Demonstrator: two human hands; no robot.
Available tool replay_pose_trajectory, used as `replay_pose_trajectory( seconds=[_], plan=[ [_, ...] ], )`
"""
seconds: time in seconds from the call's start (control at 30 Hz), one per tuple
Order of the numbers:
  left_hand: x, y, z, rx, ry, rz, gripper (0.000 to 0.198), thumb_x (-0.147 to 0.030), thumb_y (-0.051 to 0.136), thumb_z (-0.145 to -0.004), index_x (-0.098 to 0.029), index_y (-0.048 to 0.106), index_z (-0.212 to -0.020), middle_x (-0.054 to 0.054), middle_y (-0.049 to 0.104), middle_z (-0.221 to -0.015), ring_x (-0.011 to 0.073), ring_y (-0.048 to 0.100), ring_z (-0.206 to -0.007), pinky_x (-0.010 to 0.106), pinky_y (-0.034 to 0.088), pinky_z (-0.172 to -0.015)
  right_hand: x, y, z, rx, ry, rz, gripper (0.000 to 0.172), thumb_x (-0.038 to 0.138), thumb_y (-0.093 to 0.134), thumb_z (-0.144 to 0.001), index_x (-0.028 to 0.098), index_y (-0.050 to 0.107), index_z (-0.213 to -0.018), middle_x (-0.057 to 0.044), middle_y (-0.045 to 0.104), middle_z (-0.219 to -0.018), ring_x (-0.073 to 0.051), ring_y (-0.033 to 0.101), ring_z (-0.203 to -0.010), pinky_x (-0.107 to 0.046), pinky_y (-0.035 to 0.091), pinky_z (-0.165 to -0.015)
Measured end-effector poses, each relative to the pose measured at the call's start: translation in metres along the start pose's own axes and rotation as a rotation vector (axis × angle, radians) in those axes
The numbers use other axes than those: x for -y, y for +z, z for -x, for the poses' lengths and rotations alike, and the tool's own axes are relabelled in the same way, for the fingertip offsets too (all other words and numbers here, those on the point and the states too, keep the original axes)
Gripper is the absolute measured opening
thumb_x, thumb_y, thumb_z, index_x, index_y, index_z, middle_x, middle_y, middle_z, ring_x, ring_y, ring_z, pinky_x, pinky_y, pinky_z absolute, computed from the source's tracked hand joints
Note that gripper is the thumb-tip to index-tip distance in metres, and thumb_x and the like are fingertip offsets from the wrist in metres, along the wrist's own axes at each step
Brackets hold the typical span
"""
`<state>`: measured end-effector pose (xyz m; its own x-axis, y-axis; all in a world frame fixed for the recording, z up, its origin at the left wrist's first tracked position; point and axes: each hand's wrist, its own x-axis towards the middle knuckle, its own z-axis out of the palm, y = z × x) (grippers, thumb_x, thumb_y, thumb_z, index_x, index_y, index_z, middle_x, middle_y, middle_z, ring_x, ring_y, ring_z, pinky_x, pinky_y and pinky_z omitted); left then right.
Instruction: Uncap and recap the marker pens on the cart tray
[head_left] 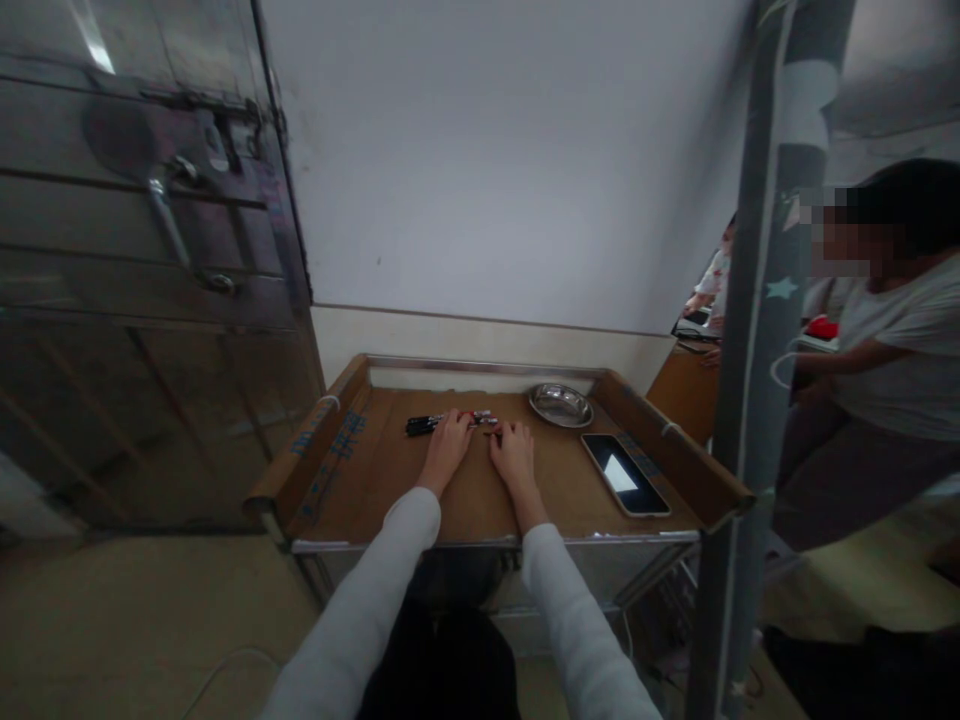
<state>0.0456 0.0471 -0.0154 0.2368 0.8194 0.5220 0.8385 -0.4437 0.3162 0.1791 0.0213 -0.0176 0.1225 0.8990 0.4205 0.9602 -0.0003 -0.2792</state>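
White sleeves (367,610) and black legwear (472,665)
Both sleeves are long, plain and softly creased, stopping a little short of the bare left hand (450,440) and right hand (515,452); the legwear's details are too dim to tell.

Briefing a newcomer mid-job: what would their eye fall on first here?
Probably the white-sleeved left hand and right hand, close together at the middle of the brown table, the left over some dark pens. Next, likely the shiny metal dish towards the far right corner and the phone nearer the front. The tall grey pole also stands out at right.
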Motion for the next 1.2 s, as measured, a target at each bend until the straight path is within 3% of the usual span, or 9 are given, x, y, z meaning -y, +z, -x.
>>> replay_pose_trajectory(
  seconds=[0.33, 0.5, 0.77, 0.9, 1.07, 1.2],
  plan=[
    [0.002, 0.001, -0.001, 0.08, 0.026, 0.053, 0.009, -0.016, 0.049, -0.086, -0.014, 0.057, -0.089, 0.009, 0.058, -0.095, 0.0202, 0.056, -0.092, 0.035, 0.043, -0.086, -0.002, 0.002, -0.005, 0.014, -0.061, -0.035, 0.018, 0.021, 0.047, -0.087, 0.017, 0.062, -0.094, -0.011, 0.06, -0.1, -0.023, 0.05, -0.096, -0.032, 0.036, -0.081],
    [0.004, 0.006, -0.004, 0.099, 0.04, 0.157, 0.011, -0.012, 0.046, -0.086, -0.014, 0.057, -0.086, 0.008, 0.062, -0.094, 0.019, 0.057, -0.09, 0.035, 0.045, -0.085, -0.006, 0.007, -0.008, -0.033, -0.127, -0.231, 0.018, 0.015, 0.046, -0.085, 0.017, 0.063, -0.087, -0.009, 0.066, -0.093, -0.021, 0.054, -0.089, -0.031, 0.038, -0.082],
    [-0.001, 0.006, 0.001, 0.012, 0.14, 0.329, 0.015, -0.014, 0.042, -0.089, -0.016, 0.056, -0.091, 0.007, 0.063, -0.099, 0.0172, 0.058, -0.096, 0.034, 0.046, -0.089, -0.01, 0.006, -0.005, -0.122, -0.176, -0.594, 0.02, 0.02, 0.044, -0.086, 0.019, 0.063, -0.092, -0.006, 0.068, -0.09, -0.018, 0.059, -0.084, -0.029, 0.044, -0.077],
    [-0.005, 0.002, 0.004, -0.008, 0.16, 0.337, 0.016, -0.017, 0.039, -0.091, -0.017, 0.054, -0.097, 0.006, 0.063, -0.1, 0.0162, 0.06, -0.095, 0.032, 0.047, -0.087, -0.009, 0.0, -0.001, -0.098, -0.221, -0.612, 0.022, 0.02, 0.044, -0.086, 0.019, 0.064, -0.095, -0.005, 0.068, -0.093, -0.018, 0.059, -0.084, -0.028, 0.044, -0.076],
    [-0.006, 0.0, 0.002, -0.041, 0.108, 0.141, 0.027, -0.008, 0.034, -0.089, -0.014, 0.052, -0.109, 0.01, 0.061, -0.109, 0.0184, 0.056, -0.104, 0.034, 0.041, -0.095, -0.009, -0.003, 0.003, -0.098, -0.084, -0.477, 0.023, 0.016, 0.043, -0.086, 0.017, 0.064, -0.094, -0.007, 0.068, -0.092, -0.019, 0.057, -0.085, -0.028, 0.041, -0.078],
    [-0.008, -0.003, 0.004, 0.032, 0.063, -0.027, 0.025, -0.013, 0.042, -0.088, -0.011, 0.055, -0.109, 0.013, 0.06, -0.109, 0.023, 0.052, -0.105, 0.039, 0.038, -0.095, -0.011, -0.008, 0.007, -0.125, 0.061, -0.307, 0.023, 0.015, 0.042, -0.087, 0.016, 0.064, -0.096, -0.008, 0.067, -0.092, -0.021, 0.056, -0.086, -0.028, 0.038, -0.076]
  ],
)
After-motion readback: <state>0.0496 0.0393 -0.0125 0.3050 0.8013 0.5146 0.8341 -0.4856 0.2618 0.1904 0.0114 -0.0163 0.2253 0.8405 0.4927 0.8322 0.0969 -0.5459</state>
